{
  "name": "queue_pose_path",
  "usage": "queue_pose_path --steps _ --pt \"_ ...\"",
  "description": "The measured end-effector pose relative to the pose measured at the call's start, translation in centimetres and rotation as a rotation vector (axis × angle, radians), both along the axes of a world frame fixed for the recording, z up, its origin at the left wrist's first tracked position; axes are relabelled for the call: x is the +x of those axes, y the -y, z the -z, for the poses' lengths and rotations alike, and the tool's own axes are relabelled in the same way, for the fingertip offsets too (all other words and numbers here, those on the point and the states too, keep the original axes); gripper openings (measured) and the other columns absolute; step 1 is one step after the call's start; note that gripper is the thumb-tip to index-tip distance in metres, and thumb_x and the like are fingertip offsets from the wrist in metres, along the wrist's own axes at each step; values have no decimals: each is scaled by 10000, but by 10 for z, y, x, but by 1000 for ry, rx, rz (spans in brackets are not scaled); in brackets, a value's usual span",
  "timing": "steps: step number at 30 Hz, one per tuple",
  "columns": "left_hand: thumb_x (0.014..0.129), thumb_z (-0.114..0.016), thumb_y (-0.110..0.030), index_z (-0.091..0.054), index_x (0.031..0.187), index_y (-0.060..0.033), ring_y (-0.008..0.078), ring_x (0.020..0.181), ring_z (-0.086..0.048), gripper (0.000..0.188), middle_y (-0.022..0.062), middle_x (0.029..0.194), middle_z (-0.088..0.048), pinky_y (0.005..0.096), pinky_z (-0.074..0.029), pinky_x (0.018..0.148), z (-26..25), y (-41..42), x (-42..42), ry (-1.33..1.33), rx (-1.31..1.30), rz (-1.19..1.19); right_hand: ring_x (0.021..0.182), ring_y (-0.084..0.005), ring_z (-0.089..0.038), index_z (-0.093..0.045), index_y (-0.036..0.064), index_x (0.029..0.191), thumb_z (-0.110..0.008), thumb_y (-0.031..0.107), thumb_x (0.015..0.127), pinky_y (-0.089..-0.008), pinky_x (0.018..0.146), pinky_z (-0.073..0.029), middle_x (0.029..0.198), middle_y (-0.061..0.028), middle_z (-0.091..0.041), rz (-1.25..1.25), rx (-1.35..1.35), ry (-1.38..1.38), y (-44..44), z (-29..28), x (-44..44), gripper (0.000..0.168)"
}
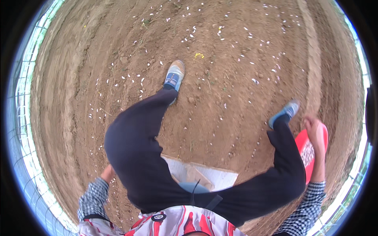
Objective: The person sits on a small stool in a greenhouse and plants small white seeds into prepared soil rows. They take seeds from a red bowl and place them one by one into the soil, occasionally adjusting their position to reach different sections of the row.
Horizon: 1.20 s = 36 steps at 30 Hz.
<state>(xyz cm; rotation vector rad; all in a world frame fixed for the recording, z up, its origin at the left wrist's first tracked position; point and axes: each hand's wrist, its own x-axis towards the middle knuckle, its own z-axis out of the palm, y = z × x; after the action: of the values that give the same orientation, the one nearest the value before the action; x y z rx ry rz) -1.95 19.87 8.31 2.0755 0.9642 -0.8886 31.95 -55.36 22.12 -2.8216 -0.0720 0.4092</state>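
My right hand (314, 129) is at the far rim of a red plastic basin (310, 174), its fingers curled over the edge and slightly blurred. My forearm crosses above the basin. Inside lie many small pale pieces (307, 153), apparently garlic cloves. Of my left hand (109, 173) only the wrist area shows beside my left thigh; the fingers are hidden behind the leg. Similar white cloves (141, 80) are scattered in loose rows over the brown soil (206, 118) before me.
My left shoe (174, 75) and right shoe (286, 111) rest on the soil among the cloves. A whitish board (224, 178) with a wooden piece lies between my legs. Yellow bits (199, 55) dot the ground. Soil ridges (313, 59) run along the right. Wire mesh (22, 97) borders the left.
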Motion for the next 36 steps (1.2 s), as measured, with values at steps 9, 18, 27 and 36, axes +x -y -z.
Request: queue_pose_path --steps 9,18,27,36 --pt "906 -627 -98 -621 1167 -98 316 967 -627 261 108 1073 -595 395 -526 809 65 47 361 691 286 651 939 -329 -665 -677 69 988 -633 180 912 -420 825 -532 1005 -123 -690 -604 343 -102 -304 146 160 141" --pt "874 -640 -93 -622 1114 -141 314 878 -628 245 91 941 -557 430 -536 715 121 24 376 711 352 709 872 -328 -674 -692 80 909 -635 207 893 -459 763 -526 884 -129 -687 -508 410 199 -461 247 234 140" --pt "868 -651 -96 -622 993 -125 307 845 -633 132 91 883 -555 411 -537 689 133 23 387 753 351 633 912 -290 -679 -716 110 909 -699 304 851 -411 795 -525 918 -98 -705 -496 68 196 -522 300 274 203" --pt "846 -687 -17 -663 940 -51 145 681 -609 103 35 845 -628 279 -494 617 125 18 392 760 45 123 930 -309 -667 -718 152 1023 -674 215 862 -444 800 -520 951 -89 -689 -468 286 194 -497 287 270 178"
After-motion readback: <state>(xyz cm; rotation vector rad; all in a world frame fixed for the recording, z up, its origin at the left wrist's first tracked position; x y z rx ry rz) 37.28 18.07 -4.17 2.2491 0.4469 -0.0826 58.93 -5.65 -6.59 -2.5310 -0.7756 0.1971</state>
